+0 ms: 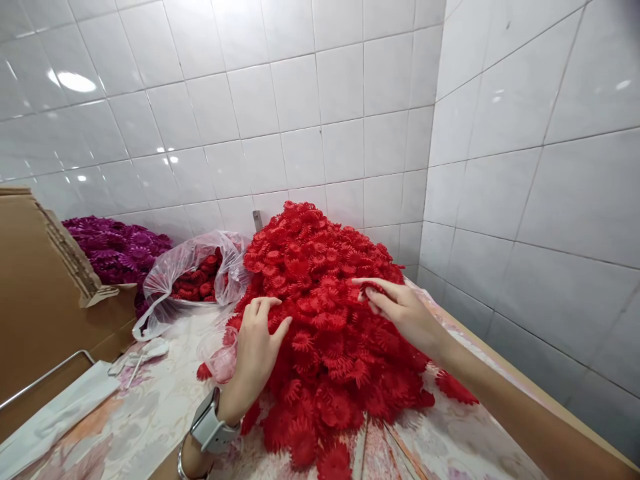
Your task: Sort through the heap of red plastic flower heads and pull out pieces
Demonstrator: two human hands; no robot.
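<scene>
1. At three o'clock from the middle of the red heap, a thin red fringed flower-shaped piece (pixel 373 289) is pinched in the right hand (pixel 393 305), its thumb and fingers closed together.
2. At nine o'clock, the left hand (pixel 259 337) is held half open, fingers curled and thumb spread; nothing is seen gripped, and whether the heap is touched by it cannot be told.
3. On the left wrist, a smartwatch with a pale strap (pixel 214 421) and a silver-coloured bracelet (pixel 183 461) are worn.
4. Between the hands, a tall heap of red fringed flower-shaped pieces (pixel 325 320) is piled on a white, floral-patterned tabletop (pixel 165 400).
5. At four o'clock, a few like pieces are spread near the right forearm; between five and six, thin pale strips (pixel 360 447) are partly covered by the heap.
6. Between eight and nine, a crumpled pinkish translucent plastic item (pixel 223 357) is seen just beside the left hand.
7. Between nine and ten, more red pieces are held in a clear plastic bag (pixel 233 273); beyond it, purple fringed pieces (pixel 125 253) are heaped, partly hidden by a brown cardboard box (pixel 40 267).
8. At twelve, the heap is backed by a white tiled wall (pixel 300 100).
</scene>
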